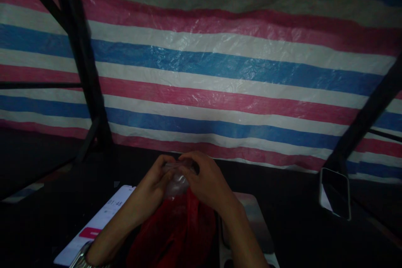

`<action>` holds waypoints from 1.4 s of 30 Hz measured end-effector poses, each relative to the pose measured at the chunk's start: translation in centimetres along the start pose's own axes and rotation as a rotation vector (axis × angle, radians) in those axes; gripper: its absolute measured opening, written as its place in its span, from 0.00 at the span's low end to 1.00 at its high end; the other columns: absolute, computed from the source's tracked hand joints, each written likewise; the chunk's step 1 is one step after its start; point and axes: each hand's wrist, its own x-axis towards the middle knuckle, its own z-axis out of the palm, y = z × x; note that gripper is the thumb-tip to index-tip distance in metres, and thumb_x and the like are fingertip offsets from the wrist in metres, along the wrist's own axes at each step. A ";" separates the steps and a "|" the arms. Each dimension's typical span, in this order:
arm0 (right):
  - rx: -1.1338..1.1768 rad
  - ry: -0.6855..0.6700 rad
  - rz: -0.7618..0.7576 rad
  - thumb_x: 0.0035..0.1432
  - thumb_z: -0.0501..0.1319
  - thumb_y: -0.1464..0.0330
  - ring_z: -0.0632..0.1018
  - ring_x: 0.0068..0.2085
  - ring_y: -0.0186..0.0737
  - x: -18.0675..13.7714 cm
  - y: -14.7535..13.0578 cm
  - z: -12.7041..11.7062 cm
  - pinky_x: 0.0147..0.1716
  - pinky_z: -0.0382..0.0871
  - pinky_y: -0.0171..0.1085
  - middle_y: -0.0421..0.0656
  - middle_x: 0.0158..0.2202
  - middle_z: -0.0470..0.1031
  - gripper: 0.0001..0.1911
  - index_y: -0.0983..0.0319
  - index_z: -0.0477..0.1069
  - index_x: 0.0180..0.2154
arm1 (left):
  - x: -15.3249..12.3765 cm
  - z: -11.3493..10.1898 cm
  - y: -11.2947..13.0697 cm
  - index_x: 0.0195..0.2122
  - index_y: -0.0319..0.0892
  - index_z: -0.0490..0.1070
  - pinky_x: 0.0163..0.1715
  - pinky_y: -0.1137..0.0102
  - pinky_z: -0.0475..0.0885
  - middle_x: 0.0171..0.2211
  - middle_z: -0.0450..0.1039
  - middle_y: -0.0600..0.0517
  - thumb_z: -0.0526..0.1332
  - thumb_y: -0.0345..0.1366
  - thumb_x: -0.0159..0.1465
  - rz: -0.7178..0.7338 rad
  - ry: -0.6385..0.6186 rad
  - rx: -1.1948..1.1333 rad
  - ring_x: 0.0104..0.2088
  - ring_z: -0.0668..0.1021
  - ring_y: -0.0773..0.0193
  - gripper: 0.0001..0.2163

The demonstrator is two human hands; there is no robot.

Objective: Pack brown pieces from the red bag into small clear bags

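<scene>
My left hand point(153, 184) and my right hand point(205, 182) meet at the bottom centre, both pinching the top of a clear plastic bag point(177, 181). Its mouth is gathered between my fingers. Under my hands lies a red bundle point(176, 234), perhaps a red bag or cloth; what is inside is hidden. A metal watch band point(80, 259) shows on my left wrist. The scene is dim.
A lit white screen point(94, 226) with digits and a red button lies at lower left. A grey flat tray or scale platform point(256, 222) sits right of the bundle. A phone point(335, 192) stands at right. A striped tarp point(220, 71) and dark poles point(81, 58) back the dark table.
</scene>
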 end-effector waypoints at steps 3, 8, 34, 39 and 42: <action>-0.010 -0.005 0.021 0.62 0.70 0.70 0.80 0.46 0.40 0.0 0.1 0.0 0.48 0.69 0.39 0.42 0.45 0.82 0.10 0.58 0.80 0.47 | 0.1 -0.1 -0.1 0.45 0.47 0.68 0.33 0.68 0.75 0.35 0.79 0.53 0.66 0.49 0.64 -0.033 -0.017 -0.012 0.34 0.80 0.59 0.15; 0.183 0.159 0.221 0.61 0.66 0.74 0.80 0.35 0.37 0.6 0.5 -0.2 0.36 0.69 0.35 0.39 0.33 0.82 0.05 0.60 0.80 0.35 | 0.4 -0.5 0.3 0.41 0.44 0.75 0.35 0.68 0.76 0.35 0.82 0.52 0.73 0.53 0.56 -0.130 -0.093 -0.108 0.35 0.82 0.58 0.20; 0.172 0.224 0.299 0.68 0.59 0.63 0.76 0.29 0.39 0.7 1.6 1.8 0.30 0.61 0.35 0.41 0.26 0.78 0.16 0.60 0.76 0.29 | 0.5 0.5 0.9 0.34 0.44 0.76 0.37 0.66 0.80 0.36 0.87 0.48 0.73 0.48 0.56 -0.311 0.462 -0.334 0.33 0.85 0.59 0.15; 0.180 0.387 0.353 0.69 0.55 0.60 0.76 0.29 0.40 1.1 1.8 1.2 0.30 0.64 0.36 0.42 0.28 0.79 0.18 0.60 0.75 0.31 | 0.6 0.3 0.9 0.42 0.44 0.74 0.38 0.66 0.82 0.45 0.85 0.47 0.65 0.48 0.66 -0.295 0.523 -0.289 0.38 0.86 0.60 0.14; 0.201 0.370 0.342 0.68 0.56 0.60 0.76 0.29 0.40 1.1 2.0 1.3 0.29 0.65 0.36 0.42 0.29 0.79 0.17 0.60 0.76 0.32 | 0.3 0.4 0.4 0.44 0.44 0.77 0.37 0.64 0.83 0.39 0.86 0.47 0.71 0.53 0.58 -0.359 0.174 -0.260 0.34 0.86 0.58 0.21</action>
